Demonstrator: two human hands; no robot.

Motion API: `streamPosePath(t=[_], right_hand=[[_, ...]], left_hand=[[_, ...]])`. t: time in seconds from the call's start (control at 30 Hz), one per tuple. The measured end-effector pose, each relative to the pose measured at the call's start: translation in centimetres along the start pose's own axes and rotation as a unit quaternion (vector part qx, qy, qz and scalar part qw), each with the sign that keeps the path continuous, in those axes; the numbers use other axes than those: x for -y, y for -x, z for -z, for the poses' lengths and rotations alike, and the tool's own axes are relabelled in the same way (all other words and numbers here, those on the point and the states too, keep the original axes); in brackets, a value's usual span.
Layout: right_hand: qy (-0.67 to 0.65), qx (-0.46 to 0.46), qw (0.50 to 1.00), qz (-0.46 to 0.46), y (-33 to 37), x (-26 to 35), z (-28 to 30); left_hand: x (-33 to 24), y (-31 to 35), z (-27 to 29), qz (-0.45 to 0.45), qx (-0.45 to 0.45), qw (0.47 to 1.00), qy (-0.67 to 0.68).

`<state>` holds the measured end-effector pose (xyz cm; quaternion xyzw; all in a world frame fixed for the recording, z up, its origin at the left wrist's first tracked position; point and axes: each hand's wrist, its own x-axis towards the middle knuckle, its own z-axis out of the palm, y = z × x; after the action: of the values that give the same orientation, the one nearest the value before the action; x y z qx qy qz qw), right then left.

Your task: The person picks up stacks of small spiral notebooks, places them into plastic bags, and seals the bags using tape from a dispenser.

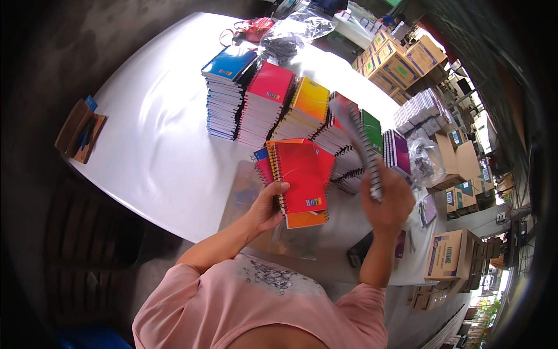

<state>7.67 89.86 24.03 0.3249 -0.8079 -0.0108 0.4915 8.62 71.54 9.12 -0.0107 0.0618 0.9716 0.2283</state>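
While the left hand [267, 207] clasps fanned notebooks [299, 174], long edges near-vertical, colourful lettering [314, 202] low, right hand [389, 200] grasping a blurred notebook [362, 139], slanting toward upper right-centre.

Left of the blue notebook stack [224, 96], a broad bare stretch of tabletop [157, 110] leaves free passage as far as the brown box [81, 132]. Right of that stack, closely ranked pink [264, 110], yellow [305, 104] and red notebook stacks [336, 135] bar the way. Behind it lies crumpled clear plastic [308, 24]; in front, toward its right, fanned notebooks [299, 180] in the left grip [267, 206] obstruct.
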Motion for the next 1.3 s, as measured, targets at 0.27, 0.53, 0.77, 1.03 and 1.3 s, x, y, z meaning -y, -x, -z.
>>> streamPosePath(t=[0.27,0.53,0.77,1.03,1.3], right_hand=[[-0.07,0.247,0.96,0.11,3.3,6.7,-0.4],[-0.029,0.263,0.937,-0.228,4.6,-9.7,-1.6],[-0.031,0.256,0.92,-0.295,14.9,-18.2,-3.8],[-0.077,0.168,0.965,-0.185,7.8,5.1,-0.4],[-0.148,0.288,0.942,0.09,10.8,5.1,0.2]], left_hand=[[1.2,0.4,2.0,0.036,0.085,0.995,0.028],[1.0,1.3,2.7,0.07,0.008,0.997,0.021],[1.7,1.2,1.6,0.06,0.01,0.998,0.012],[3.1,1.8,3.5,0.015,-0.001,0.999,-0.029],[1.4,3.8,4.2,0.175,-0.012,0.984,0.027]])
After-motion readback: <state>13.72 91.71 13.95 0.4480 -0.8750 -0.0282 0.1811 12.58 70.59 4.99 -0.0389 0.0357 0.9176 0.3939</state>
